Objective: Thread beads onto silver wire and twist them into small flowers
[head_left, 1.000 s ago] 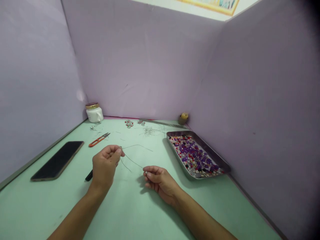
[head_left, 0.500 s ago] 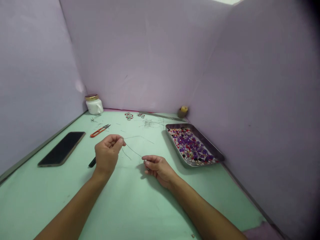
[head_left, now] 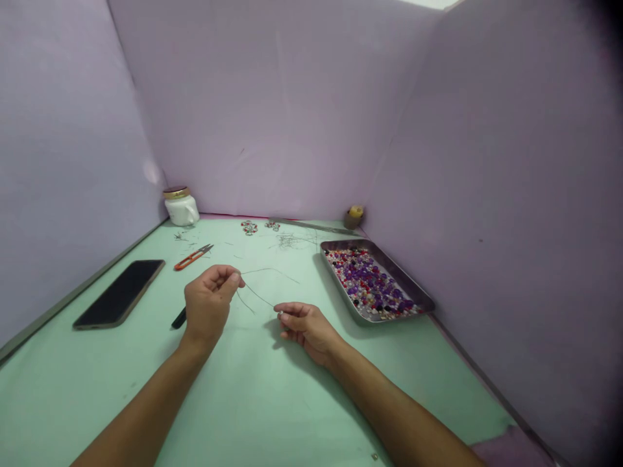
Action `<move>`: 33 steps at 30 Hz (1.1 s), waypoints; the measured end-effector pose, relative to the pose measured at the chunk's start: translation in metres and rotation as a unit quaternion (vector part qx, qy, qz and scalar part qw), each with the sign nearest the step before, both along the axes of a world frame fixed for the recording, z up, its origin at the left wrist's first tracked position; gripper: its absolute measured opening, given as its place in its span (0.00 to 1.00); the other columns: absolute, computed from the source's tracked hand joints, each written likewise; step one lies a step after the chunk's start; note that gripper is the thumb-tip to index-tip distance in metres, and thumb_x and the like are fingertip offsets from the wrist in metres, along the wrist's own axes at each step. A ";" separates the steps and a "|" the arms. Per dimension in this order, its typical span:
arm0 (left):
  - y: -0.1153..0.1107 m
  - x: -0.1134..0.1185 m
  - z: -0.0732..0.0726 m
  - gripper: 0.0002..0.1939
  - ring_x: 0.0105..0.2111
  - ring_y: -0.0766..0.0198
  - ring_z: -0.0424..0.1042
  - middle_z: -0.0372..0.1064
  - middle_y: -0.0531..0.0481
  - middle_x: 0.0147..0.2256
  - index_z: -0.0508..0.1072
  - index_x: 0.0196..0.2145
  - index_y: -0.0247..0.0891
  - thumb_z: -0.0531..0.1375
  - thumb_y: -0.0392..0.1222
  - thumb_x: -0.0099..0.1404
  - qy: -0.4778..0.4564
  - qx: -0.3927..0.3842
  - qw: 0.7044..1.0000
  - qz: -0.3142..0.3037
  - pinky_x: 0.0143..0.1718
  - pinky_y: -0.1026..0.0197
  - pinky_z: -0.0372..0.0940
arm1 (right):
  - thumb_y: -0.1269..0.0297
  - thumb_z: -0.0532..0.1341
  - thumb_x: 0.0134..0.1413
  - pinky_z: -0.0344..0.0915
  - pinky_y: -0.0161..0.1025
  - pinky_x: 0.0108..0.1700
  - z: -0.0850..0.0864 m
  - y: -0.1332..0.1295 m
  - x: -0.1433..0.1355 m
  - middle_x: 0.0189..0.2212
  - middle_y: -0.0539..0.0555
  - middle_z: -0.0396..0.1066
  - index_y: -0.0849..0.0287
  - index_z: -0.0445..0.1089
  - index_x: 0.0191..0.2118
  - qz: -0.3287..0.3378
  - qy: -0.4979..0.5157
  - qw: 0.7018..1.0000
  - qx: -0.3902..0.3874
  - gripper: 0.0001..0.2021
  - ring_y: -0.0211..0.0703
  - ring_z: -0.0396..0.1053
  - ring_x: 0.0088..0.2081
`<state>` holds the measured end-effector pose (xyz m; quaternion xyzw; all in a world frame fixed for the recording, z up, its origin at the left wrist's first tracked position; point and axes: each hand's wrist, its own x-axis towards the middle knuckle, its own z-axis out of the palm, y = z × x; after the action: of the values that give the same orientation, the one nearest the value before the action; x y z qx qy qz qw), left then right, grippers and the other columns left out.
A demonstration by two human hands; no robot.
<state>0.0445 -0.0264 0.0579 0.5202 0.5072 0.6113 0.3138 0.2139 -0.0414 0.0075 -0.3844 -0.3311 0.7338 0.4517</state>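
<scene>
Thumb and fingertips of my left hand point(head_left: 210, 295) are pinched on a thin wire point(head_left: 260, 298), left of the table's middle. Loose ends of wire stick out from that pinch to the right and downward. One strand runs down to my right hand point(head_left: 306, 327), whose thumb and forefinger are closed at its end. A tiny pale bead seems to sit at the right fingertips, too small to make out surely. Partly hidden behind my left wrist lies a black-handled tool point(head_left: 179, 318).
A metal tray point(head_left: 403, 275) of mixed beads stands at right. Orange thread snips point(head_left: 193, 257) and a phone point(head_left: 120, 294) lie at left. Behind are a white lidded jar point(head_left: 182, 209), beaded pieces point(head_left: 249, 227), loose wires point(head_left: 288, 240) and a small yellow-topped object point(head_left: 354, 216). Walls enclose the table.
The view has shifted very slightly. Both hands keep nearly the same pose, with the wire stretched between them.
</scene>
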 end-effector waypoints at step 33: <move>0.016 0.006 -0.014 0.05 0.09 0.80 0.44 0.57 0.55 0.15 0.61 0.17 0.32 0.55 0.31 0.47 -0.287 -0.465 0.819 -0.175 0.09 0.74 0.36 | 0.55 0.58 0.47 0.63 0.31 0.23 0.011 0.001 0.004 0.24 0.53 0.68 0.64 0.68 0.36 -0.015 0.059 0.998 0.030 0.16 0.31 0.63 0.20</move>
<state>0.0502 -0.0108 0.0442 0.1933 0.5192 0.3589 0.7512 0.2176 -0.0401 0.0187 -0.3319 -0.3196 0.7382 0.4927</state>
